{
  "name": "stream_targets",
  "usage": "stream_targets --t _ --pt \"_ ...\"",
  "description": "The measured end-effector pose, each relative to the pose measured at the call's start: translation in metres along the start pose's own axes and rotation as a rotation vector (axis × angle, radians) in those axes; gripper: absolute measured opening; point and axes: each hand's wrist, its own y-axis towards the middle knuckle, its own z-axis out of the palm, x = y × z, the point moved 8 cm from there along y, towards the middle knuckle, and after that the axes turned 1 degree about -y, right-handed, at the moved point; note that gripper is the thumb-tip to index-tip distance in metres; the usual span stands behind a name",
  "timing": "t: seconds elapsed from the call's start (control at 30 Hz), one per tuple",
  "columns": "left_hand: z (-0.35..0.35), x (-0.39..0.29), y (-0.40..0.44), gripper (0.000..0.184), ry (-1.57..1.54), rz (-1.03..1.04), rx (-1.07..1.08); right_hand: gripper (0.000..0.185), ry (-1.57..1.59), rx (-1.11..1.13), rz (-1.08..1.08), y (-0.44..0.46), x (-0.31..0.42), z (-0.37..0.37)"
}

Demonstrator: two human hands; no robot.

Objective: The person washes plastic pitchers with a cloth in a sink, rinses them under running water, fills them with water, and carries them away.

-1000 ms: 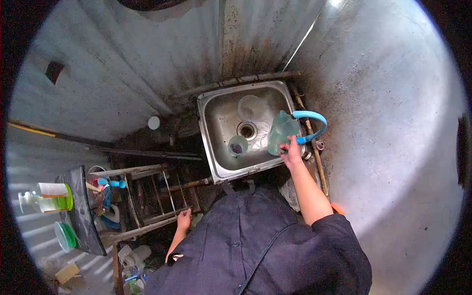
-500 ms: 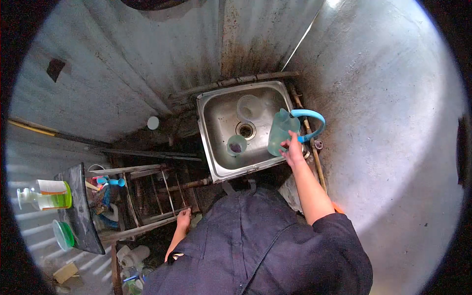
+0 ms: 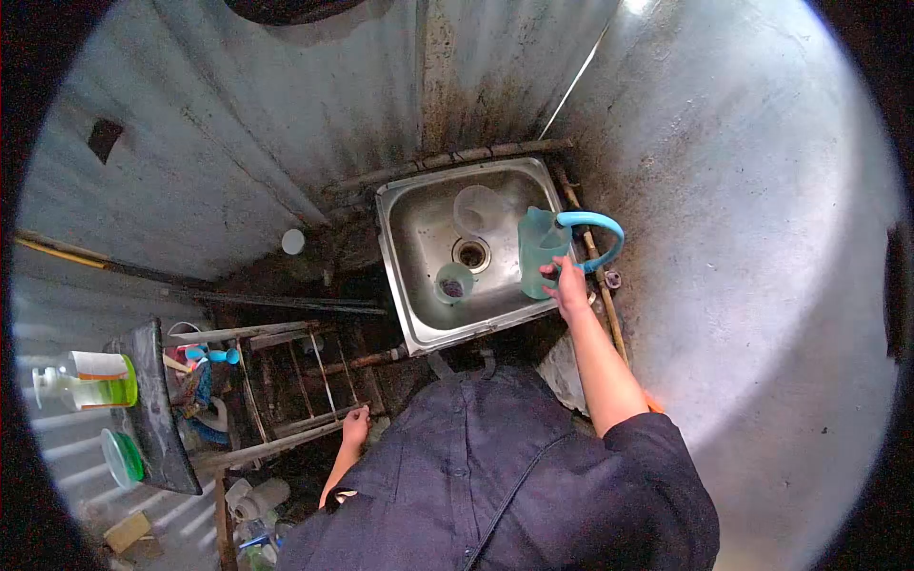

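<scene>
My right hand (image 3: 571, 288) is closed at the near side of a translucent green pitcher (image 3: 541, 249), its fingers curled against it. The pitcher stands in the right part of the steel sink (image 3: 409, 238). A light blue curved tube (image 3: 617, 228) arches beside it, one end over the pitcher's mouth. Left of the drain is a greenish cup (image 3: 454, 283) with something dark in it; a clear container (image 3: 479, 210) lies behind the drain. My left hand (image 3: 355, 424) is low beside the wooden rack (image 3: 286, 436), fingers curled against its rail; what they hold, if anything, is hidden.
A dark board (image 3: 157, 409) at left bears a pump bottle (image 3: 90, 381) and a green-rimmed tub (image 3: 122, 459). Blue scoops (image 3: 214, 354) and brushes lie by the rack. A wooden pole (image 3: 609, 314) runs along the sink's right side; metal sheet walls (image 3: 314, 105) enclose the corner.
The pitcher has turned a little and looks more upright, with my right hand moving along at its near side. My left hand has hardly moved.
</scene>
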Motion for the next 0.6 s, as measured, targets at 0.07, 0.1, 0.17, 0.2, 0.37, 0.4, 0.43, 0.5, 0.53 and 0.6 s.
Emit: stream_targets --t 0.07,0.1,0.17,0.2,0.37,0.4,0.43,0.5,0.53,0.6 --pt "0.002 -0.025 -0.021 0.033 -0.004 -0.005 -0.071 0.027 -0.038 -0.013 -0.009 0.004 -0.003 -0.004" --pt "0.002 -0.032 -0.028 0.033 -0.006 -0.008 -0.106 0.027 -0.067 -0.012 -0.025 0.001 0.0 -0.004" --pt "0.005 -0.007 -0.003 0.035 -0.021 0.027 -0.005 0.026 -0.125 -0.012 -0.057 -0.006 0.01 -0.004" --pt "0.008 -0.008 -0.001 0.036 -0.029 0.046 0.046 0.027 -0.141 -0.015 -0.071 -0.007 0.013 -0.004" --pt "0.001 0.024 0.022 0.037 0.062 0.028 -0.119 0.029 -0.295 0.061 -0.212 -0.001 0.018 -0.007" --pt "0.001 0.036 0.032 0.038 0.046 0.028 -0.123 0.029 -0.382 0.084 -0.27 0.002 0.019 -0.01" --pt "0.003 0.03 0.024 0.037 0.066 -0.002 -0.095 0.029 -0.47 0.108 -0.329 0.006 0.021 -0.012" --pt "0.006 -0.027 -0.025 0.037 0.108 -0.064 -0.041 0.032 -0.597 0.166 -0.405 0.005 0.024 -0.007" --pt "0.005 -0.008 -0.009 0.037 0.092 -0.038 -0.056 0.035 -0.636 0.199 -0.425 -0.002 0.032 -0.002" --pt "0.007 0.034 0.027 0.036 0.059 0.017 -0.086 0.034 -0.77 0.24 -0.483 -0.019 0.053 0.011"
